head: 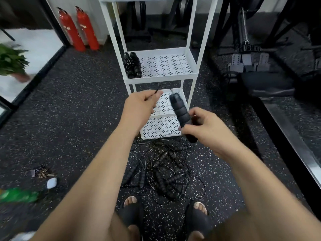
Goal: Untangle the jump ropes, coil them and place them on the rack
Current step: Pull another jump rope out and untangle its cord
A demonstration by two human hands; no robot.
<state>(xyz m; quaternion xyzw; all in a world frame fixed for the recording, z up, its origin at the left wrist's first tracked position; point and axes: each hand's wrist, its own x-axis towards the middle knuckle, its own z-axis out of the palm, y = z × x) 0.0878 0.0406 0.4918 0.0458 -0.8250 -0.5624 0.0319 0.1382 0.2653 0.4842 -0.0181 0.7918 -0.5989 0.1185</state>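
Speckled gym floor, white rack at centre. Our right hand grips a rope handle; left hand pinches its cord. Tangle below. We judge coiling underway; next, wrap and shelve beside the coiled rope.

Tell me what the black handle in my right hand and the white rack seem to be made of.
Handle: likely foam or soft rubber, matte black, judging by its ribbed, cushioned-looking segments. Rack: probably painted metal, smooth white, with thin straight posts and shelves punched with small holes; plastic can't be ruled out.
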